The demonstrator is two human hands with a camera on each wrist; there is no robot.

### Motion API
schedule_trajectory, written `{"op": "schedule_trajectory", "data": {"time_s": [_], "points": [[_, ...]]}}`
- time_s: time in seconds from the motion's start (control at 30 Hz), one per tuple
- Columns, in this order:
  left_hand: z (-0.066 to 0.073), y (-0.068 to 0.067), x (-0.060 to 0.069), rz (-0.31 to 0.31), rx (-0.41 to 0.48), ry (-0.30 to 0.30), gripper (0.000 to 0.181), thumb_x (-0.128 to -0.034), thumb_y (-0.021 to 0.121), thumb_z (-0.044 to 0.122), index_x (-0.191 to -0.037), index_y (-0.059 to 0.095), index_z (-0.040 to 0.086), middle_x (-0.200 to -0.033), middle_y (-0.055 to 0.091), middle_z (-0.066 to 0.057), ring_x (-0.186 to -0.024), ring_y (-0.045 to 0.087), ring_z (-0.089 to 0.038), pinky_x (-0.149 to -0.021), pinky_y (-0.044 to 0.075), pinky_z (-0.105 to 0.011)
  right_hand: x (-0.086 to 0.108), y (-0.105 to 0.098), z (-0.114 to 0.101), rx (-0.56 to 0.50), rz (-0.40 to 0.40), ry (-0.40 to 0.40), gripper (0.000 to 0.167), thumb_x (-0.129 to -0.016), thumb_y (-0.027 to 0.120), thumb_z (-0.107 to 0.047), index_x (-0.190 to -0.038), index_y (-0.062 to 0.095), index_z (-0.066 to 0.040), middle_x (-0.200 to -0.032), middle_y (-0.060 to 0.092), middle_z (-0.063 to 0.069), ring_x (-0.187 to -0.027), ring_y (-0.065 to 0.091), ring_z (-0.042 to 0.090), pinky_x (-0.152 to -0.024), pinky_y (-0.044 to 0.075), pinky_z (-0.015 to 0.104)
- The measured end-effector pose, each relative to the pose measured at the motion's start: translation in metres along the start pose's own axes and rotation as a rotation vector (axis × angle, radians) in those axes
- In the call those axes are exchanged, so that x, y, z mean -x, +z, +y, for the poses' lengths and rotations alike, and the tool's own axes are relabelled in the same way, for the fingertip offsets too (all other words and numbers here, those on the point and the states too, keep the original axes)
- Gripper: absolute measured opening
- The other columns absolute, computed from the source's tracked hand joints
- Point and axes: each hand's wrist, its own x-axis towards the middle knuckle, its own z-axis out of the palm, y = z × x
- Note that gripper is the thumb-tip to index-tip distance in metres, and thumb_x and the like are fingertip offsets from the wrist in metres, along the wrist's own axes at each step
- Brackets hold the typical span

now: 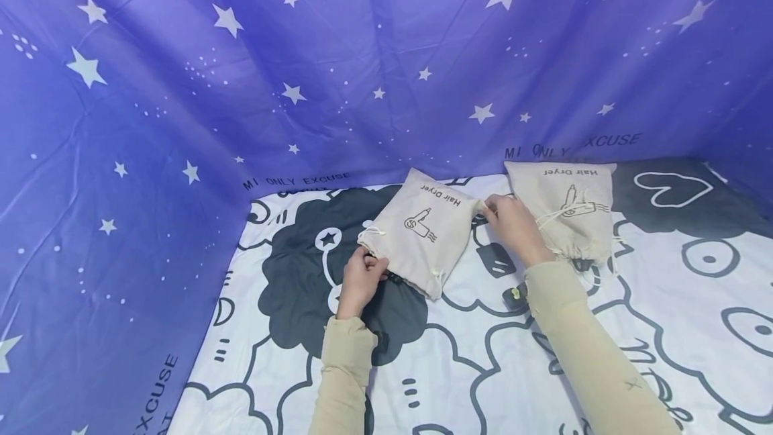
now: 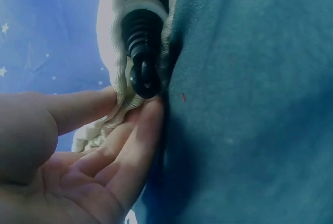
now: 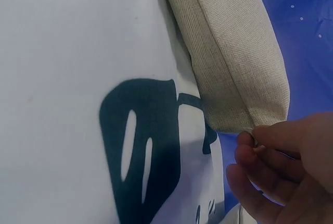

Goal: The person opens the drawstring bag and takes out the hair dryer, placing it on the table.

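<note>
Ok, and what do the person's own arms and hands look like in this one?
The left sleeve and right sleeve are long, plain and pale beige, ending in cuffs at the wrists. The right sleeve carries a small dark X-shaped mark on the forearm. The left hand and right hand wear no gloves.

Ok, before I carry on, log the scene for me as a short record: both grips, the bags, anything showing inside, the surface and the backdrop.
left grip: pinching the held bag at its mouth
right grip: pinching a closed-end corner of that bag
showing in mouth: black ribbed part ending in a ring
other bag: lying to the right in the head view
print: "Hair Dryer" on both
surface: black-and-white patterned cloth
backdrop: blue-purple starry cloth
</note>
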Motion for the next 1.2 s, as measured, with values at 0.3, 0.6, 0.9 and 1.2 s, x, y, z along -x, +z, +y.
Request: {"op": "schedule_trajectory", "data": {"time_s": [0.3,0.6,0.9,1.2], "points": [[-0.005,0.001,-0.005,0.022,-0.021,-0.034,0.036,-0.095,0.063,0.007,-0.126,0.053,-0.007,-0.09,0.071,-0.015,-0.077,0.072,-0.025,-0.07,0.058,-0.028,0.007,-0.007,0.001,0.001,0.002,-0.008,0.019,-0.098,0.056,-0.008,-0.106,0.065,0.007,-0.101,0.069,0.026,-0.093,0.064,0.043,-0.086,0.048,0.055],[-0.002,-0.003,-0.005,0.053,0.019,-0.041,0.045,-0.0952,0.063,0.006,-0.136,0.047,-0.007,-0.092,0.072,-0.018,-0.077,0.072,-0.028,-0.071,0.059,-0.031,0.021,-0.015,0.001,0.003,0.022,-0.029,0.016,-0.097,0.059,-0.007,-0.103,0.065,0.007,-0.1,0.069,0.026,-0.095,0.063,0.045,-0.089,0.046,0.057],[-0.001,-0.008,-0.014,0.062,0.094,-0.075,0.045,-0.0954,0.062,0.006,-0.137,0.048,-0.003,-0.096,0.072,-0.018,-0.074,0.072,-0.022,-0.073,0.059,-0.029,0.037,-0.021,0.01,-0.024,0.007,-0.036,0.015,-0.097,0.059,-0.009,-0.101,0.066,0.003,-0.1,0.07,0.025,-0.094,0.064,0.045,-0.089,0.047,0.058],[-0.005,-0.015,-0.03,0.058,0.116,-0.031,0.039,-0.0949,0.062,0.003,-0.132,0.052,-0.002,-0.099,0.071,-0.022,-0.079,0.071,-0.026,-0.074,0.059,-0.031,0.049,-0.028,0.008,-0.039,-0.083,-0.038,0.015,-0.097,0.06,-0.012,-0.102,0.067,0.0,-0.094,0.071,0.02,-0.085,0.066,0.038,-0.083,0.049,0.055]]}}
